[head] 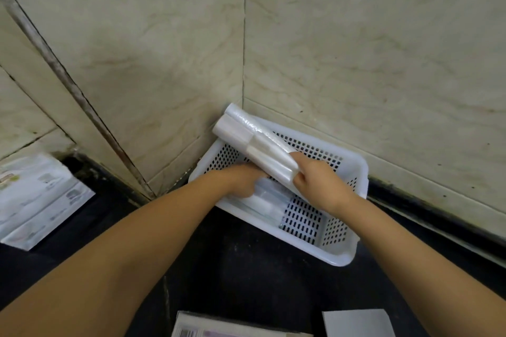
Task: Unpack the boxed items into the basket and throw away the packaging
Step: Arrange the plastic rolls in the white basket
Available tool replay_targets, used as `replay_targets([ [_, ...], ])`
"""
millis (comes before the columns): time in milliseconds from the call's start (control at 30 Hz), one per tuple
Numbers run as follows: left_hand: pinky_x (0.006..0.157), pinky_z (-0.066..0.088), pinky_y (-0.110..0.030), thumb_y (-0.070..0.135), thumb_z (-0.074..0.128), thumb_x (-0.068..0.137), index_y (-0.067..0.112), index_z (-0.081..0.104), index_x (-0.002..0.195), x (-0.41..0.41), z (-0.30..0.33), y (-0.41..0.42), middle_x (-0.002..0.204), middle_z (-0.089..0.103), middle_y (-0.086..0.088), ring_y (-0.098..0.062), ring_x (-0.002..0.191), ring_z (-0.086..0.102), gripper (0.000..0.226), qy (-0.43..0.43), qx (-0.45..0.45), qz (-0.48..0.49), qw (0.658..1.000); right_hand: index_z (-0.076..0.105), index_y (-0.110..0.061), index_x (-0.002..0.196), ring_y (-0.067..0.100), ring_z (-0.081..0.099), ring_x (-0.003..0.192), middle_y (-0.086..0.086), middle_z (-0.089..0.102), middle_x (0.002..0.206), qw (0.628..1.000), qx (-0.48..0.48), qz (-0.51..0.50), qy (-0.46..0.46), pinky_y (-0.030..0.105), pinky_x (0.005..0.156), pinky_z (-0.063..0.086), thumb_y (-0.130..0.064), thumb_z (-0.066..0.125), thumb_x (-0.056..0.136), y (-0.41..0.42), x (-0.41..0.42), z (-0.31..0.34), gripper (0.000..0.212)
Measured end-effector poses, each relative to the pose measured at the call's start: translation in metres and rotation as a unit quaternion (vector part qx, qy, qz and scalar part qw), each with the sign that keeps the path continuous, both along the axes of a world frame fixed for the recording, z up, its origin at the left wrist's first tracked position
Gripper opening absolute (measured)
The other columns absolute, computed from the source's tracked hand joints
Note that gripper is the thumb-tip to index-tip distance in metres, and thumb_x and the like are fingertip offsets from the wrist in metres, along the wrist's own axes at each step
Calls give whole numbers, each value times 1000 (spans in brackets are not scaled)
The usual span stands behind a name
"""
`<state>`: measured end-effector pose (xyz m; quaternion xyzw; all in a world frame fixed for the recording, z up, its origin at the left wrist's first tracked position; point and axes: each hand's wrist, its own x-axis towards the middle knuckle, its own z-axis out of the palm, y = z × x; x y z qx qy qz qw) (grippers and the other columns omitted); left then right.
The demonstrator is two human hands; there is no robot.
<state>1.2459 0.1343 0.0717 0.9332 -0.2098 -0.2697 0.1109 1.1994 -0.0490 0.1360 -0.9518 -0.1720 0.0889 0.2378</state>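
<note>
A white perforated plastic basket (347, 169) sits on the dark counter, pushed into the tiled wall corner. My right hand (321, 185) grips the near end of two white plastic rolls (246, 135), which slant up and left over the basket's far rim. My left hand (241, 180) reaches into the basket's left side and rests on more white rolls (267, 204) lying on the bottom; whether it grips them I cannot tell.
A stack of white printed boxes (38, 200) lies on the counter at the left. At the bottom edge are a flat box with a barcode (219, 330) and a plain white box (358, 323). Beige marbled tile walls close in behind and to the left.
</note>
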Motion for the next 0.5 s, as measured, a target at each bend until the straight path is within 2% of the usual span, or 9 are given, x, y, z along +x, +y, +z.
replay_targets([
  [100,73,42,-29,20,57,83,12,45,121,8,-3,-4,101,56,-5,-17,80,50,41,11,49,-28,998,41,-14,133,8,47,53,-1,54,67,1000,16,-8,15,22,47,37,-5,40,90,-6,-3,-14,44],
  [167,70,45,-30,20,62,77,15,43,123,11,-4,-4,91,54,2,-13,74,51,50,45,73,-39,996,40,-17,134,4,48,51,-6,53,62,999,32,-16,21,16,43,34,-7,41,90,-11,-2,-22,45],
  [233,76,52,-34,19,63,75,17,41,130,12,-2,-2,96,56,2,-16,82,57,59,95,87,-39,991,39,-20,134,2,47,48,-9,52,60,999,41,-16,31,12,42,32,-9,40,91,-13,-1,-28,44],
  [300,84,53,-37,18,61,78,13,51,123,9,-1,-1,103,58,-2,-20,90,58,46,119,111,-47,986,37,-22,135,3,47,47,-8,53,58,998,49,-7,44,14,44,33,-11,40,91,-12,-1,-32,45],
  [367,85,50,-37,16,55,82,8,58,110,4,2,0,102,58,-8,-23,91,57,29,121,125,-54,983,32,-25,136,2,47,44,-7,51,57,997,61,0,53,13,42,36,-12,41,92,-9,-2,-33,46],
  [500,90,48,-39,12,44,89,2,57,108,-7,11,2,114,57,-16,-29,100,56,25,109,150,-75,980,28,-24,129,-1,43,40,-7,44,52,995,96,-1,41,14,41,37,-11,41,93,-2,-7,-32,41],
])
